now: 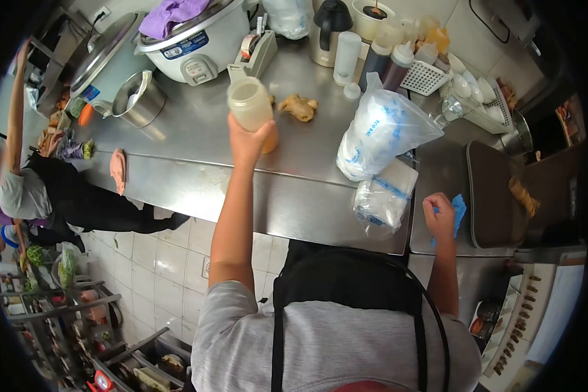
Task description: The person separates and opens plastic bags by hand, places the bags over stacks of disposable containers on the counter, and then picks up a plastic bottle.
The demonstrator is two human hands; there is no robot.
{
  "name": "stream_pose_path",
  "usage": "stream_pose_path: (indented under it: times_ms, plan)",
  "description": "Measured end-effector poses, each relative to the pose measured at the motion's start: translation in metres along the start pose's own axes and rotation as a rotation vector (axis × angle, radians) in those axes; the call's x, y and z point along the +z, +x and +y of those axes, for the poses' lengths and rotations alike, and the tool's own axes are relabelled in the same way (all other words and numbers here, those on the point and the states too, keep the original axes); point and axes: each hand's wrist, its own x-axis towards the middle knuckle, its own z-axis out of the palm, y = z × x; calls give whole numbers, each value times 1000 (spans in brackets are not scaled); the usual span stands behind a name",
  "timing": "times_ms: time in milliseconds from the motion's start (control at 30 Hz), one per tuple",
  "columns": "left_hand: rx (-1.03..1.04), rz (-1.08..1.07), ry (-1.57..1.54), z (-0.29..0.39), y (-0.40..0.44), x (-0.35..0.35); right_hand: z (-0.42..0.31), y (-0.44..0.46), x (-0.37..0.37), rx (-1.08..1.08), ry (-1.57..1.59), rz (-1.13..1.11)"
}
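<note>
My left hand (247,140) is wrapped round a translucent plastic bottle (250,108) with an uncapped, threaded mouth, above the steel counter. An orange-tinted thing (270,142) shows just behind that hand, mostly hidden; I cannot tell whether it is a separate container. Beside the bottle lies a knobbly piece that looks like ginger (298,108). My right hand (440,215) is curled into a fist at the counter's right side. A blue cloth (459,212) shows behind and beside the fist; whether the fingers grip it is hidden.
Plastic-wrapped packs (387,189) and a bag of white items (385,130) lie between my hands. Sauce bottles (398,62), a thermal jug (332,32), a tape dispenser (251,55) and a rice cooker (196,46) line the back. Another person (52,189) stands left. A brown tray (496,196) lies right.
</note>
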Motion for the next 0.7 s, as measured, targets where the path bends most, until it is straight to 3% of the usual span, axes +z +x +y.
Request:
stream_pose_path:
  times_ms: [133,267,333,467,567,700]
  plan:
    - [10,12,-13,16,0,35,5,-1,-1,-6,27,20]
    - [23,-167,-127,6,4,28,6,-12,1,1,14,22]
    - [97,-197,339,-4,-11,-10,6,-18,-1,18,12,15]
    - [-110,-343,925,-9,-64,-91,18,-25,-4,71,13,12]
    - [-266,-397,925,-15,-89,-101,-3,-9,1,11,-17,-49]
    - [-32,-359,704,-33,-93,-89,-27,16,14,-100,78,-20]
